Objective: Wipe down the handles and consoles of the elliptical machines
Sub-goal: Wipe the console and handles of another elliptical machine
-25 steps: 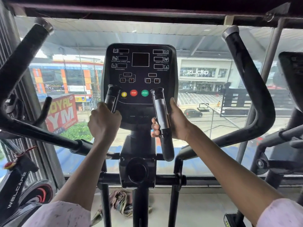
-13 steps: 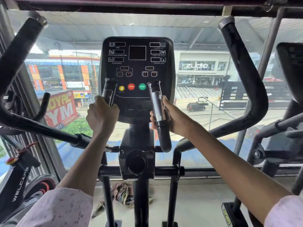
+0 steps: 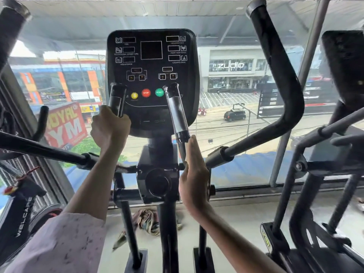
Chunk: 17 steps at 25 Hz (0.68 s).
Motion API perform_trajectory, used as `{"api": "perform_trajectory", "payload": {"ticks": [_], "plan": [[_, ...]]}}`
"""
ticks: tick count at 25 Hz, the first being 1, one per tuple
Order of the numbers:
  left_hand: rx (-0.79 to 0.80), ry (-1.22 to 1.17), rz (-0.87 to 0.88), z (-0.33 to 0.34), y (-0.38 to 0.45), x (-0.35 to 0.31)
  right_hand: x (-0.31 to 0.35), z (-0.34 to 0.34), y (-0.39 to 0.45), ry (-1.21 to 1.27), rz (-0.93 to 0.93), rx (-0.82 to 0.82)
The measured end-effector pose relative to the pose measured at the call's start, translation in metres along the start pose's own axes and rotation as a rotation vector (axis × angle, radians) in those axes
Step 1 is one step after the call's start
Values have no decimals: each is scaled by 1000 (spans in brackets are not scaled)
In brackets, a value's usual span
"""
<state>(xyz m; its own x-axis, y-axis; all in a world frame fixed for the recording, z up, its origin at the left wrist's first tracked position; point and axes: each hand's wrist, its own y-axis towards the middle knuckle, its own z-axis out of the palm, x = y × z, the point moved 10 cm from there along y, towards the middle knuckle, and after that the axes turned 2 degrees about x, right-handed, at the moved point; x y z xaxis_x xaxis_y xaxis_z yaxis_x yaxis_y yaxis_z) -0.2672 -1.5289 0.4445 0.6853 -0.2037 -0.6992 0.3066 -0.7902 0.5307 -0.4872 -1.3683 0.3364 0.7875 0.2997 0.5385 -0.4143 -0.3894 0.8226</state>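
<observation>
The black console (image 3: 151,56) of the elliptical stands straight ahead, with yellow, red and green buttons along its lower part. Two short fixed handles rise in front of it. My left hand (image 3: 110,129) grips the left short handle (image 3: 117,99) near its base. My right hand (image 3: 194,176) hangs below the right short handle (image 3: 177,113) with straight fingers, holding nothing, its fingertips just under the handle's lower end. The long moving handles curve up at the left (image 3: 11,32) and at the right (image 3: 275,62). No cloth is in either hand.
A crumpled cloth (image 3: 147,220) lies on the floor behind the machine's post. A glass wall with a street beyond is right behind the console. A second elliptical (image 3: 342,154) stands at the right, and a Welcare bike (image 3: 19,213) at the left.
My right hand let go of the right short handle, opened and dropped below it. My left hand kept its grip on the left handle. The view moved closer to the console.
</observation>
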Motion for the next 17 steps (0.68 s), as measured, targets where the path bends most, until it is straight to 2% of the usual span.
{"api": "perform_trajectory", "payload": {"ticks": [3,6,7,10,12,17], "plan": [[-3,5,-3,-1,0,0,-5,-9,-3,46,92,-63],[-7,17,-5,0,0,0,-22,-5,17,83,304,-19],[-9,20,-8,0,0,0,-23,-4,20,76,316,2],[-11,27,-14,0,-1,0,-4,-11,2,34,113,3],[-15,31,-12,-1,-2,-1,-15,-12,-21,38,72,22],[-42,41,-20,-1,-2,-2,-43,-8,3,142,265,62]]}}
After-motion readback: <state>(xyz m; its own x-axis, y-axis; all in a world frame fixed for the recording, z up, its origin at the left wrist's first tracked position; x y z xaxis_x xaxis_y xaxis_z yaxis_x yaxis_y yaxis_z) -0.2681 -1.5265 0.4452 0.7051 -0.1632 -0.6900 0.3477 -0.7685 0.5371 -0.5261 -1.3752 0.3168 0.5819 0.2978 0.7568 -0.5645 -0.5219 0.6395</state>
